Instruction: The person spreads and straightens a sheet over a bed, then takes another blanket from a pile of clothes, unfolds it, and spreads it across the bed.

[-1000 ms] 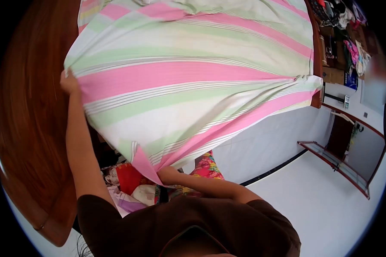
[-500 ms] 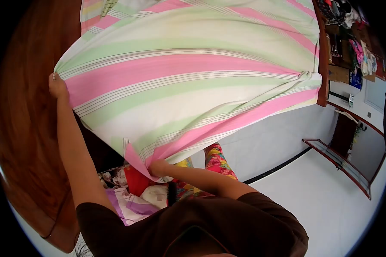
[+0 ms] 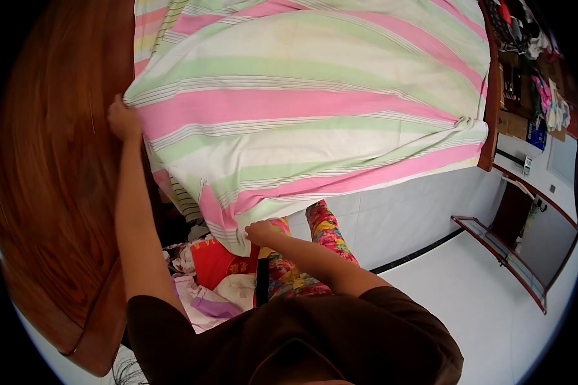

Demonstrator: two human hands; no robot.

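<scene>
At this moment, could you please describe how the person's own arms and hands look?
Dark brown short sleeves of a shirt cover the upper arms; the forearms are bare. The left hand and right hand wear no gloves. No watch or bracelet shows; whether there is a ring, I cannot tell.

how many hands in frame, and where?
2. The left hand is at the striped sheet's edge beside the brown wooden panel; the right hand is at the sheet's edge nearest the body. No others show.

The sheet [image 3: 315, 106] looks matt cloth, the board [image 3: 58, 173] glossy wood.
</scene>
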